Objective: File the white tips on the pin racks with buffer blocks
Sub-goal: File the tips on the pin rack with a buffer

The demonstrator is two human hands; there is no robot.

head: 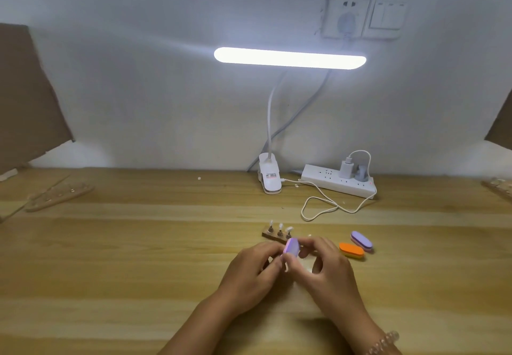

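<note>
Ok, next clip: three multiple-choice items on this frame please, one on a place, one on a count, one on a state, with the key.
1. Relative to the right hand, the orange buffer block and the purple buffer block next to it lie:
A. to its left
B. to its right
C. under it

2. How many white tips show on the pin rack just beyond the hands?
A. one
B. three
C. six

3. The clip lamp is:
A. lit
B. off
C. lying flat

Key:
1 B: both blocks lie side by side to the right of that hand.
2 B: three tips stand in a row on the rack.
3 A: its light bar glows bright white.
</note>
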